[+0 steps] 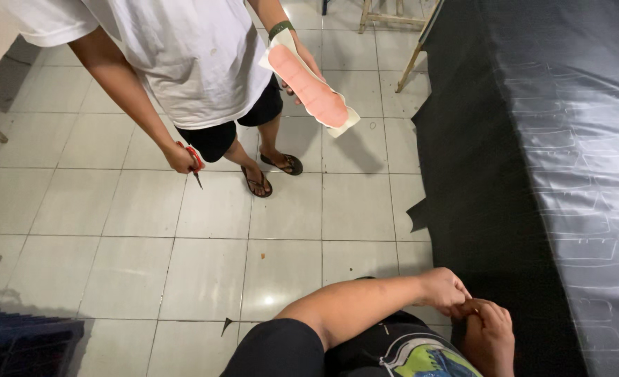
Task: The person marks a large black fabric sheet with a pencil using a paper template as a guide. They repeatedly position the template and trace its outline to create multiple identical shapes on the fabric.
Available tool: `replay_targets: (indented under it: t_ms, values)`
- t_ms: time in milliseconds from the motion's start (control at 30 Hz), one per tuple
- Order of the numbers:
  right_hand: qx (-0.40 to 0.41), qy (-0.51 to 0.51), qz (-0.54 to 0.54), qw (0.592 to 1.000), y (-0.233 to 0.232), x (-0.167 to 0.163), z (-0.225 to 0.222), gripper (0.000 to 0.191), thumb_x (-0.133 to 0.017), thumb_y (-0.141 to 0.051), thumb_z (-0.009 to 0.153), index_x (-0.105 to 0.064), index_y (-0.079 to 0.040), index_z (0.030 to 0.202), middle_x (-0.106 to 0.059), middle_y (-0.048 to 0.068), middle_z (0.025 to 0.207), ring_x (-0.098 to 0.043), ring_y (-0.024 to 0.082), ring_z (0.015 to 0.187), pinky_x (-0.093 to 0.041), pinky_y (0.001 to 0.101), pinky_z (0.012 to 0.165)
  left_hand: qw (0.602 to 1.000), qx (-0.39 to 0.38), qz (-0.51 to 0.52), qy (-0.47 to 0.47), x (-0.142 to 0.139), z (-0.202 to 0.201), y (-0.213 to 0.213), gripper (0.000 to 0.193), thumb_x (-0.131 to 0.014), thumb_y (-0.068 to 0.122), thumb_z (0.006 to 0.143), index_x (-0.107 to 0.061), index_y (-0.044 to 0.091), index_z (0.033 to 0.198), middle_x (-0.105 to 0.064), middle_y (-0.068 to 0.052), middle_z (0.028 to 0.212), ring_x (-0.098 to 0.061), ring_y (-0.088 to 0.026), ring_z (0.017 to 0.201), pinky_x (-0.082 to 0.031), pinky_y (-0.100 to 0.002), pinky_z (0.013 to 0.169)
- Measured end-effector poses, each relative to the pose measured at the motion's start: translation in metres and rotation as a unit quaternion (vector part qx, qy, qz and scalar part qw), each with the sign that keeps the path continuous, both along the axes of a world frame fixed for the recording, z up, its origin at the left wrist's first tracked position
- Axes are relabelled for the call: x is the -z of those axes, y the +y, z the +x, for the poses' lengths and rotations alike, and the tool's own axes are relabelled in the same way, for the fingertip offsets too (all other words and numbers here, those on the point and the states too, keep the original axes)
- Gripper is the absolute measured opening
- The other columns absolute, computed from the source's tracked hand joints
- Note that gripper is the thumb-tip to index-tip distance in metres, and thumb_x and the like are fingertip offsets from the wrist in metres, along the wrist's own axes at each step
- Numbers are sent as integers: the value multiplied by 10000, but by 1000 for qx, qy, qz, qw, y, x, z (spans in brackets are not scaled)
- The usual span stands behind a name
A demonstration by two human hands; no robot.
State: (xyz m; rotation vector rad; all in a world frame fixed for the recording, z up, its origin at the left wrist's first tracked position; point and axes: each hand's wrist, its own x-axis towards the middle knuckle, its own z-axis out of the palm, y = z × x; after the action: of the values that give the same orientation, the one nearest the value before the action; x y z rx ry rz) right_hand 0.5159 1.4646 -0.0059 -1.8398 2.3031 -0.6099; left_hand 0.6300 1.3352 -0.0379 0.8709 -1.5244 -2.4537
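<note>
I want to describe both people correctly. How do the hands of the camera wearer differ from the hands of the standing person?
The wearer's left hand and right hand are pressed together at the edge of the black fabric; the standing person's hands are far apart. The wearer's hands show no tool, while the other person holds red scissors and a pink template. All are bare.

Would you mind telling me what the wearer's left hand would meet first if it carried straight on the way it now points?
Most likely the right hand, which the left hand already touches; beyond that lies the black sheet, though depth is unclear.
</note>
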Motion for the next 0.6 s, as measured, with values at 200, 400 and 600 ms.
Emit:
replay_targets:
  t_ms: [200,400,600]
  values:
    - [83,-48,41,995,-5,7,-4,239,-538,-47,960,-759,-114,898,-753,45,1065,-662,235,1122,-497,379,1037,991,18,-128,15,-2,-2,-6,348,-609,56,884,-779,-17,1179,-772,-199,978,-705,-231,805,-576,-326,696]
    - [87,-113,-13,990,6,3,8,212,-547,-38,942,-754,-81,954,-744,70,1135,-652,234,1177,-501,377,1035,995,-10,-49,84,7,5,0,288,-708,125,932,-744,-12,1183,-766,-154,1033,-744,-195,873,-619,-319,777]
    - [85,-123,6,989,6,-7,9,229,-549,-40,952,-774,-82,946,-758,57,1128,-653,228,1154,-496,379,1042,992,-71,-83,66,10,5,5,257,-813,158,903,-769,-40,1061,-772,-171,988,-726,-205,858,-604,-335,770]
